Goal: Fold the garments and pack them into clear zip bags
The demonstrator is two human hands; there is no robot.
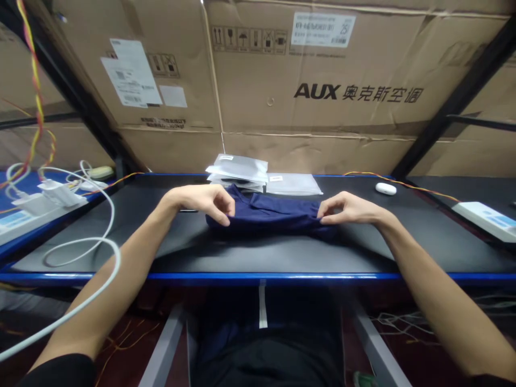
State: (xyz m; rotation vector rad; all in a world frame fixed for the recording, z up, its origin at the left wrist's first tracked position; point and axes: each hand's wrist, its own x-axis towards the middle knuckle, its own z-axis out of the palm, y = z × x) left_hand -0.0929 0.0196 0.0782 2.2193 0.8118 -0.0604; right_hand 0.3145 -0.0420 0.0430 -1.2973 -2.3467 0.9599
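A navy blue folded garment [274, 212] lies across the middle of the dark work surface [258, 258], its front edge lifted a little. My left hand [209, 203] pinches its left end between thumb and fingers. At the opposite end, my right hand [342, 208] grips the cloth in a similar pinch. A fold or opening shows along the garment's top, but its exact kind is hard to make out. Right behind it lie a stack of translucent plastic packets [237, 169] and a flat packet [293, 184] with a small label.
Large cardboard boxes [258, 107] stand behind the table. A white cable [115, 252] loops over the left side, near power strips and plugs [52, 196]. On the right are a small white case [386, 188] and another power strip [487, 219]. Black metal posts [439, 129] frame the back.
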